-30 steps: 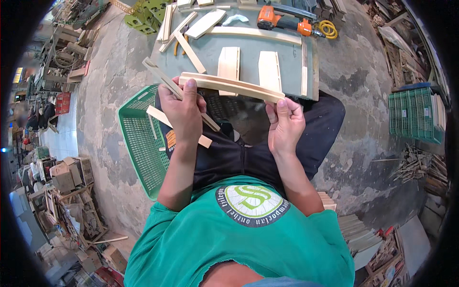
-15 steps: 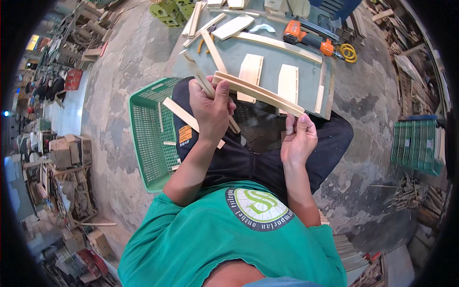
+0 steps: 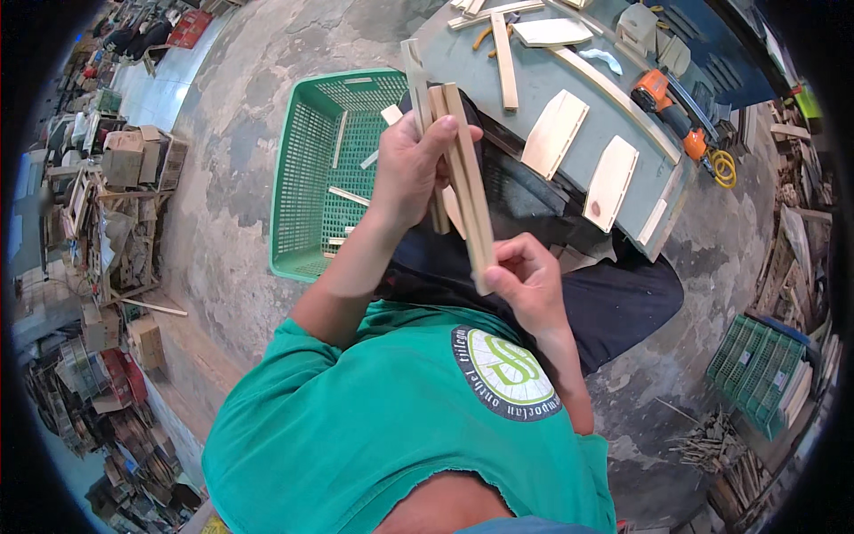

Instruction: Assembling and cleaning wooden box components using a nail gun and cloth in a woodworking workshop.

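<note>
My left hand [image 3: 414, 173] is just right of the green basket [image 3: 307, 160], its forearm [image 3: 356, 267] slanting up from below the basket, the wrist nearly straight. The thumb presses on the far part of a grooved wooden strip [image 3: 469, 191] while the fingers curl round behind, and a second strip [image 3: 414, 71] is caught in the same grip, its top poking up past the basket's far rim. My right hand [image 3: 529, 280] is farther to the right of the basket, about level with its near rim, the fingers bent and the thumb closing with them on the near end of the grooved strip. So both hands are clamped on that strip, one toward each end, and it hangs right of the basket, above my dark trousers [image 3: 623, 303], sloping steeply down from left hand to right. A second ago it ran almost crosswise, with only a gentle drop to the right; since then my right hand has come down and in toward my body, turning the strip nearly end-on to me. Both hands have kept their hold throughout. My view has swung too: the table [image 3: 534, 71], which looked nearly square to me, now slants away up and right of the basket, its two shaped boards [image 3: 556, 133] and orange nail gun [image 3: 654, 89] with it.
</note>
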The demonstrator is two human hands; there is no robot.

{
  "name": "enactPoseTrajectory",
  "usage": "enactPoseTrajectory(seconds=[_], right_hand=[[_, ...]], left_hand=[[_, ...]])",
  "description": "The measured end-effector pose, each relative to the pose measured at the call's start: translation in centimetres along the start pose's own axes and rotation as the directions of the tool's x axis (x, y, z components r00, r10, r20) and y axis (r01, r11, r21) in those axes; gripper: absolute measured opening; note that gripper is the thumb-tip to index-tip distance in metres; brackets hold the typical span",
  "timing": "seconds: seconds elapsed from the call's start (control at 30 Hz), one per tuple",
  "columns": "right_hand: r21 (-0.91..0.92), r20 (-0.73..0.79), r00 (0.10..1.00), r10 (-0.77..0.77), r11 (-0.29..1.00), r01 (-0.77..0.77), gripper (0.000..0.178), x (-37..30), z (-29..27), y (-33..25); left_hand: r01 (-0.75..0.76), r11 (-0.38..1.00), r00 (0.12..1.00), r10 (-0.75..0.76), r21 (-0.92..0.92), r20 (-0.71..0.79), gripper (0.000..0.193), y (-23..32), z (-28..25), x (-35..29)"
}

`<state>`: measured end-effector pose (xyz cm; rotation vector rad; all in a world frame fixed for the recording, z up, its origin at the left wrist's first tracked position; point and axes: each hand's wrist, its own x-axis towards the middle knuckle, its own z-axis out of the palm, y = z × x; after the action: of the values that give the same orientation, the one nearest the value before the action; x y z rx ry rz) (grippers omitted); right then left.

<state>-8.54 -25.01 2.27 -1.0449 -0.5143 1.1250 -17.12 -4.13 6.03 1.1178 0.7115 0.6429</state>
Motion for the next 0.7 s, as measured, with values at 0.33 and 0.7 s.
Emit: enactPoseTrajectory(seconds=[0.33,0.7], right_hand=[[-0.23,-0.128,0.988,0.089,0.966,-0.117,0.019,5.3,0.7,0.3],[-0.979,-0.019,0.948,-0.317,0.2,0.047,0.022,21.1,-2.3,0.0]], left_hand=[[0.076,0.978,0.981,-0.108,-0.194,-0.16,0.023,-1.0,-5.6,-1.1],[0.145,0.917,0.986,-0.163,-0.373,-0.017,0.028,-0.1,-6.5,-0.9]])
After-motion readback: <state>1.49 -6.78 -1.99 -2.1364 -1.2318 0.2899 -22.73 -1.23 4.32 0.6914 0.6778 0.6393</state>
